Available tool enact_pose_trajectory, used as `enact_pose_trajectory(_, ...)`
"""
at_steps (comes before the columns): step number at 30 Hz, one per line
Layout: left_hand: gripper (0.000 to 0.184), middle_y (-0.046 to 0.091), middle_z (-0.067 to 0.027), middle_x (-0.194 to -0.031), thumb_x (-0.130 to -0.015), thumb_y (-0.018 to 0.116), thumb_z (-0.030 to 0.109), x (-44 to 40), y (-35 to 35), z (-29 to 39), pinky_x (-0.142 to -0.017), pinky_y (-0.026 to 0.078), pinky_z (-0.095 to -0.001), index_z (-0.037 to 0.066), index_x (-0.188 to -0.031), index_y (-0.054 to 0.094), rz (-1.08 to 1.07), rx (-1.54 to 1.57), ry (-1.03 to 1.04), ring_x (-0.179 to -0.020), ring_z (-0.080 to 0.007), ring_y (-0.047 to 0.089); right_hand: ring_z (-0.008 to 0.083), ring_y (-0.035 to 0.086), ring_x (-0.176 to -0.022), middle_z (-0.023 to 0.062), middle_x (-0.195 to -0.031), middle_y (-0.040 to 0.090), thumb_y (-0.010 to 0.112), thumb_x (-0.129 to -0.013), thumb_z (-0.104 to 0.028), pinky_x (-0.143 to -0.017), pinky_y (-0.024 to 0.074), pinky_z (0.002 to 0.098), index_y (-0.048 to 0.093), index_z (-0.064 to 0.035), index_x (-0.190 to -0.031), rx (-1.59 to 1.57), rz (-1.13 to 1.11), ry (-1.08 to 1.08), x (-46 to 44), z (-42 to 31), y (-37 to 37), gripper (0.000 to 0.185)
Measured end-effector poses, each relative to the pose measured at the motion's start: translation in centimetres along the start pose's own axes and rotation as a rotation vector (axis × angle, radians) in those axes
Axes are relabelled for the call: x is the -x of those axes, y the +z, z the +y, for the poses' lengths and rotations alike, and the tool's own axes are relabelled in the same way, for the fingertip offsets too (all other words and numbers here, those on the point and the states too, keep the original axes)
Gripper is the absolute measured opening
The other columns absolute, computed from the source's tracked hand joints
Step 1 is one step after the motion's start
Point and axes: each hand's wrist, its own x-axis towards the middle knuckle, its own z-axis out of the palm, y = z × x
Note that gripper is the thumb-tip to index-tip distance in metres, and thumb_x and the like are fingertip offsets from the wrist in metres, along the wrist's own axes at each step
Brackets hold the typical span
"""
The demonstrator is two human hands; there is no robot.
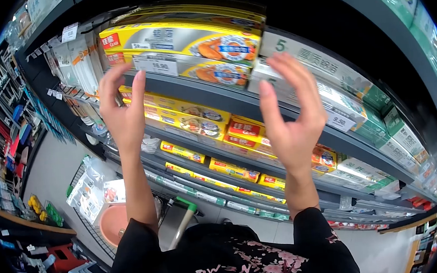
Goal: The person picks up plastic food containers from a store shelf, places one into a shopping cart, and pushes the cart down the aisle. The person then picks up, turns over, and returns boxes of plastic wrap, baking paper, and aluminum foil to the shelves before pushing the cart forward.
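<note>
Both of my hands are raised in front of a store shelf, palms facing each other, with nothing between them. My left hand is at the left end of the yellow and silver boxes, its fingers apart and curved near the lower box. On the right, my right hand has its fingers spread before the white and grey boxes. A white price tag hangs on the shelf edge between the hands. Whether any fingertip touches a box is unclear.
Lower shelves hold yellow boxes and red and yellow boxes. At the lower left stands a shopping cart with a pink basin and a green and white handle. Green and white boxes fill the right side.
</note>
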Motion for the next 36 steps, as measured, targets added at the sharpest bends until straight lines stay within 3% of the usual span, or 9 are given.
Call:
enact_pose_trajectory(3, 0.052, 0.05, -0.0167, -0.132, -0.086, 0.075, 0.029, -3.3, -0.7, -1.8, -0.1, 0.043, -0.0385, 0.004, -0.128, 0.057, 0.127, -0.3, 0.14, -0.123, -0.027, 0.051, 0.0313, 0.064, -0.106, 0.0168, -0.112, 0.067, 0.072, -0.083, -0.01, -0.095, 0.0475, 0.0404, 0.066, -0.0011, -0.116, 0.131, 0.014, 0.073, -0.9, -0.1, 2.0, 0.035)
enact_pose_trajectory(7, 0.075, 0.048, -0.0183, -0.133, -0.088, 0.074, 0.033, -5.6, -0.8, -4.9, -0.103, 0.042, -0.0406, -0.003, -0.143, 0.038, 0.046, -0.14, -0.004, -0.122, -0.0295, 0.052, 0.0291, 0.064, -0.098, 0.0168, -0.106, 0.069, 0.072, -0.086, -0.023, -0.096, 0.0434, 0.0411, 0.062, -0.0025, -0.124, 0.335, -0.032, 0.241, -1.0, -0.8, 4.6, 0.045)
enact_pose_trajectory(11, 0.079, 0.048, -0.0168, -0.131, -0.088, 0.071, 0.042, -6.6, -1.5, -6.4, -0.099, 0.045, -0.0367, -0.007, -0.142, 0.04, 0.066, -0.193, -0.028, -0.115, -0.0252, 0.055, 0.0282, 0.064, -0.099, 0.0166, -0.107, 0.07, 0.072, -0.088, -0.025, -0.097, 0.0433, 0.0428, 0.062, -0.0048, -0.127, 0.418, -0.034, 0.323, -1.2, -1.4, 6.1, 0.045)
enact_pose_trajectory(17, 0.07, 0.049, -0.0125, -0.12, -0.09, 0.068, 0.046, -9.2, -3.1, -7.9, -0.094, 0.046, -0.0314, -0.005, -0.135, 0.05, 0.044, 0.174, -0.218, -0.106, -0.0181, 0.054, 0.0277, 0.068, -0.102, 0.0201, -0.113, 0.069, 0.071, -0.09, -0.021, -0.084, 0.0524, 0.0363, 0.063, -0.0048, -0.127, 0.323, -0.01, 0.396, -1.6, -2.5, 6.4, 0.042)
enact_pose_trajectory(22, 0.056, 0.057, -0.0096, -0.111, -0.096, 0.063, 0.038, -7.3, -4.2, -4.4, -0.094, 0.046, -0.0307, -0.004, -0.13, 0.05, 0.202, 0.519, -0.208, -0.107, -0.0173, 0.056, 0.0253, 0.064, -0.111, 0.0189, -0.119, 0.067, 0.067, -0.092, -0.015, -0.093, 0.0491, 0.0346, 0.061, -0.0031, -0.128, 0.198, 0.052, 0.267, -1.3, -2.7, 5.0, 0.038)
enact_pose_trajectory(24, 0.046, 0.059, -0.009, -0.105, -0.098, 0.061, 0.035, -5.7, -5.0, -3.1, -0.093, 0.047, -0.0313, -0.003, -0.122, 0.051, 0.243, 0.589, -0.213, -0.102, -0.0162, 0.059, 0.0175, 0.063, -0.109, 0.0183, -0.122, 0.064, 0.059, -0.099, -0.017, -0.088, 0.0486, 0.0245, 0.052, -0.0036, -0.136, 0.049, 0.161, 0.15, -0.5, -2.3, 4.6, 0.041)
enact_pose_trajectory(27, 0.032, 0.06, -0.009, -0.101, -0.098, 0.062, 0.033, -3.6, -5.8, -1.7, -0.09, 0.049, -0.0316, 0.002, -0.103, 0.052, 0.324, 0.78, -0.249, -0.098, -0.0144, 0.06, 0.0162, 0.062, -0.11, 0.0189, -0.123, 0.063, 0.052, -0.102, -0.017, -0.092, 0.0473, 0.0254, 0.043, -0.0029, -0.141, -0.072, 0.258, 0.249, 1.0, -3.7, 4.2, 0.043)
enact_pose_trajectory(31, 0.022, 0.062, -0.0082, -0.105, -0.096, 0.066, 0.018, -0.6, -6.2, -1.4, -0.087, 0.048, -0.0275, 0.002, -0.103, 0.053, 0.348, 0.796, -0.282, -0.097, -0.0119, 0.06, 0.0178, 0.061, -0.113, 0.0181, -0.127, 0.062, 0.053, -0.101, -0.018, -0.097, 0.0469, 0.0295, 0.04, -0.0002, -0.141, -0.194, 0.383, 0.398, 3.5, -4.3, 2.4, 0.045)
enact_pose_trajectory(36, 0.03, 0.063, -0.0096, -0.108, -0.097, 0.063, 0.021, 1.9, -5.8, 0.6, -0.094, 0.047, -0.0309, -0.002, -0.115, 0.055, 0.335, 0.682, -0.309, -0.105, -0.0142, 0.06, 0.0197, 0.058, -0.119, 0.0186, -0.136, 0.056, 0.051, -0.101, -0.014, -0.096, 0.0465, 0.0307, 0.039, 0.0038, -0.141, -0.2, 0.428, 0.418, 5.5, -4.4, -0.2, 0.045)
